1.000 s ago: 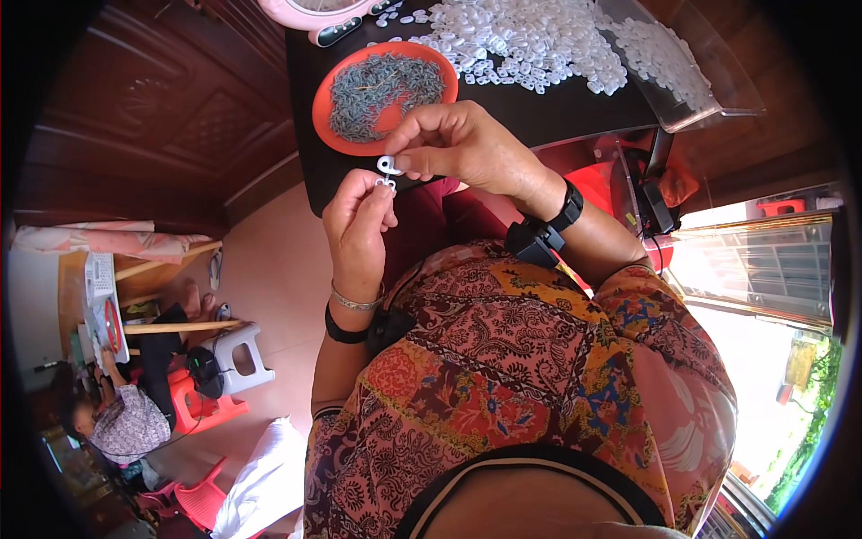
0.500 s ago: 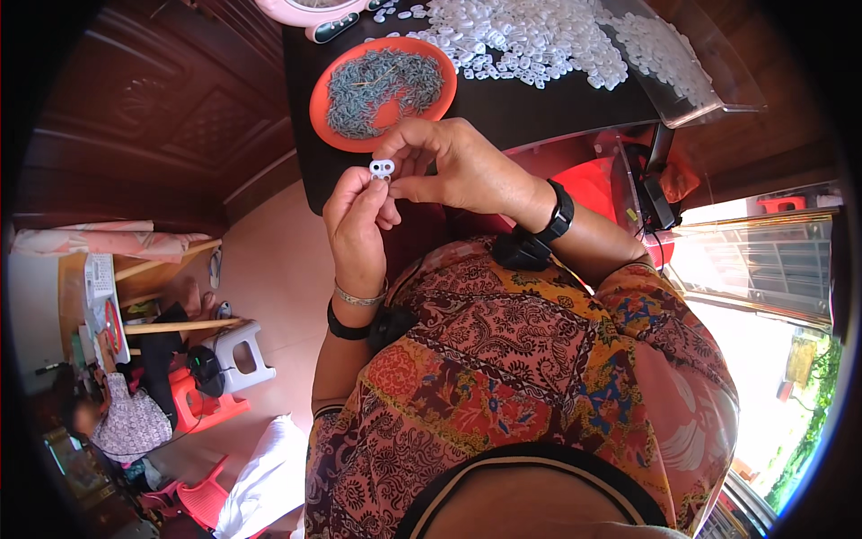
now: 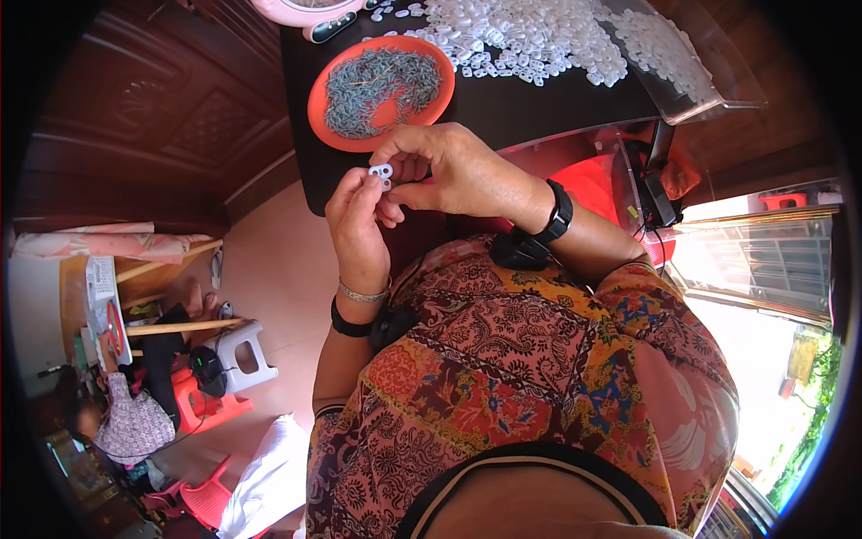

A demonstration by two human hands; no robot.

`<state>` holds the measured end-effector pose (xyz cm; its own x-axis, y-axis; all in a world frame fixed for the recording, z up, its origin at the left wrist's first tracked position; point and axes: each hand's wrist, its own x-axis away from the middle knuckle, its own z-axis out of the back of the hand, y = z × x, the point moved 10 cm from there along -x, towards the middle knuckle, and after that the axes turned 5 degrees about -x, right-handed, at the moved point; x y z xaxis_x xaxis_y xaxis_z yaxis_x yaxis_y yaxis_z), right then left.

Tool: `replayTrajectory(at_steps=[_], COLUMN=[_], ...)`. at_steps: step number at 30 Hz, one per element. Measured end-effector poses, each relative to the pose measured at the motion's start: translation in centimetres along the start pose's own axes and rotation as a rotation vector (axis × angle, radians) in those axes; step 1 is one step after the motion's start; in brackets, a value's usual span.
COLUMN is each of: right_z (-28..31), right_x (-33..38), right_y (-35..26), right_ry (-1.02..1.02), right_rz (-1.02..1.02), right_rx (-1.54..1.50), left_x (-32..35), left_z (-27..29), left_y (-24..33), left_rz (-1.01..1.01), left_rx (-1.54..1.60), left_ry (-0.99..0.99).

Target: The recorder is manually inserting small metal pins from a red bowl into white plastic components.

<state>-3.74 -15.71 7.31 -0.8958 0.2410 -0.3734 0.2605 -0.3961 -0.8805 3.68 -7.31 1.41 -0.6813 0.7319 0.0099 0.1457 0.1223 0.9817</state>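
Note:
A small white plastic piece with dark round holes (image 3: 381, 171) is held between the thumb and fingers of my left hand (image 3: 356, 220), in front of the orange plate (image 3: 318, 121). My right hand (image 3: 453, 166) curls over from the right, its bent index finger and thumb at the edges of the same piece. Whether anything else sits between those fingers is hidden. On the plate lies a heap of thin grey screw-like pieces (image 3: 346, 94), just beyond my hands.
Many loose white plastic pieces (image 3: 530, 40) cover the far part of the dark table (image 3: 539, 108). A clear tray (image 3: 691, 112) holding more stands at the far right. To the left, another person (image 3: 135, 422) is near a grey stool (image 3: 256, 359) and a red stool (image 3: 211, 409).
Both hands have shifted slightly, and the white piece has tilted a little between my fingers. The right thumb has moved slightly downward.

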Motion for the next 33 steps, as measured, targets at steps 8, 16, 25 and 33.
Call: replayTrajectory(at_steps=[8, 16, 25, 33], right_z=[-0.1, -0.5, -0.7, -0.7], right_x=[0.3, 0.6, 0.8, 1.0], right_y=[-2.5, -2.7, -2.2, -2.2], right_ry=[0.142, 0.1, 0.088, 0.092], right_rz=[0.219, 0.223, 0.192, 0.222], right_rx=[0.345, 0.326, 0.305, 0.284], left_x=[-0.1, 0.0, 0.4, 0.6], left_z=[0.1, 0.2, -0.2, -0.2], left_y=[-0.5, -0.3, -0.3, 0.0], left_rz=[-0.008, -0.027, -0.031, -0.054], left_rx=[-0.06, -0.03, -0.032, -0.062], left_ry=[-0.016, -0.017, -0.025, 0.006])
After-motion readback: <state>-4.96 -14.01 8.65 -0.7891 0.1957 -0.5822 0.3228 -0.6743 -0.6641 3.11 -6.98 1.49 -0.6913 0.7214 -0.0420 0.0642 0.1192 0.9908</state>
